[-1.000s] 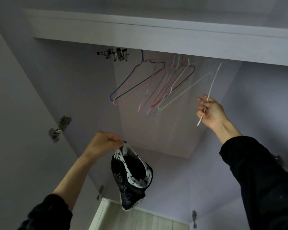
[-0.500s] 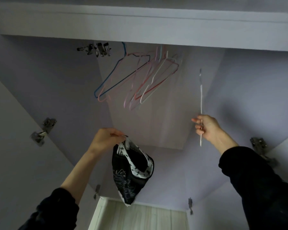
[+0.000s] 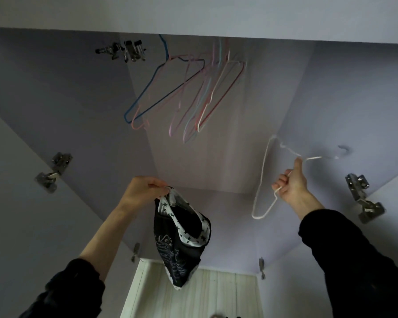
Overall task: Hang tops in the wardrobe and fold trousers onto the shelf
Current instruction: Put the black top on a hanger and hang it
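Hanging is the step in hand, at its start: I have a white wire hanger (image 3: pixel 262 180) off the rail and a black top (image 3: pixel 179 239) not yet on it. My right hand (image 3: pixel 291 183) is clamped round the hanger near its neck, fingers curled tight on the wire, the hook pointing off to the right and the triangle drooping down to the left. My left hand (image 3: pixel 145 191) pinches the top by its star-printed white neckband, and the garment hangs free below the hand, in front of the open wardrobe, well apart from the hanger. Up behind both, the other coloured hangers (image 3: pixel 184 95) dangle in a bunch from the rail, which I cannot see clearly under the upper panel.

Next, as I judge it, the two hands must come together: one shoulder of the hanger goes in through the neck opening, then the other, with the left hand spreading the neckband. Thin wire may snag the fabric, so I would go slowly.
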